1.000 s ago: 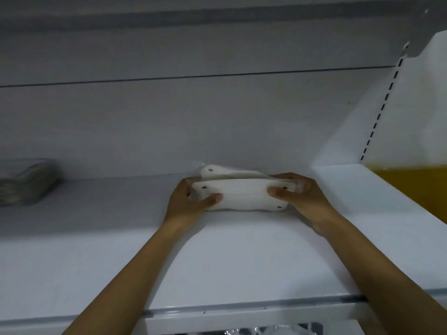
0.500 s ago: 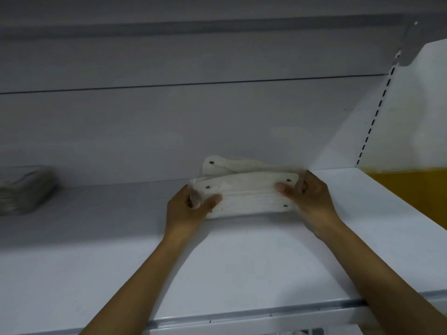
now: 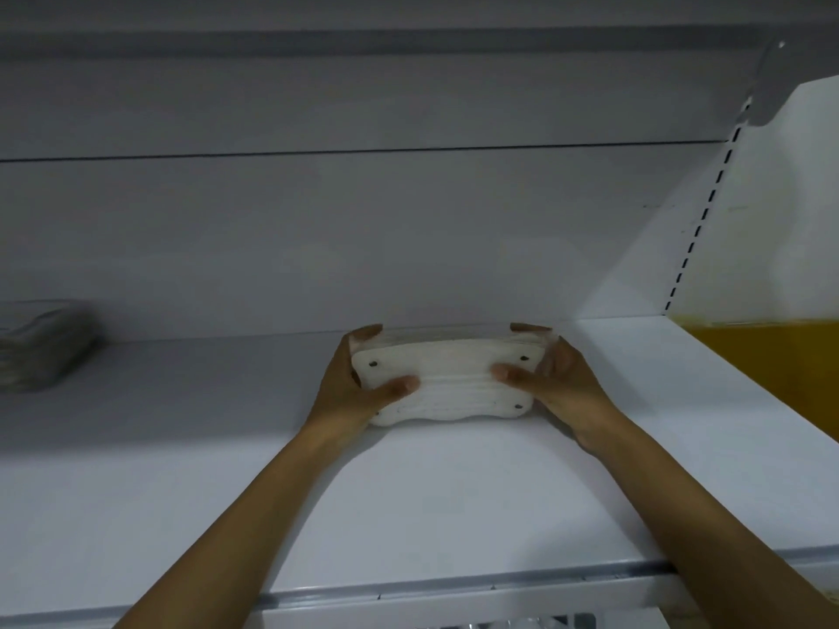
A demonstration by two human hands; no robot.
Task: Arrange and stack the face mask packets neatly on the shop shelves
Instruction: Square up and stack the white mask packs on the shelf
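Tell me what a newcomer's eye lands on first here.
First, the white mask packet at mid-shelf near the back wall, gripped at its ends by the left hand and right hand. Then the yellow panel at far right, and a grey packet pile at far left on the same shelf.

I see 2 bare forearms entering from the bottom edge of the frame and converging toward centre. The left arm runs from lower left up to the left hand [image 3: 349, 392], just left of centre. Its thumb lies flat across the front face of the mask packet [image 3: 442, 383], fingers curled over the far edge. The right arm runs from lower right to the right hand [image 3: 560, 383], just right of centre, posed as a mirror: thumb on the front face, fingertips wrapped over the far top corner. Both wrists are straight.
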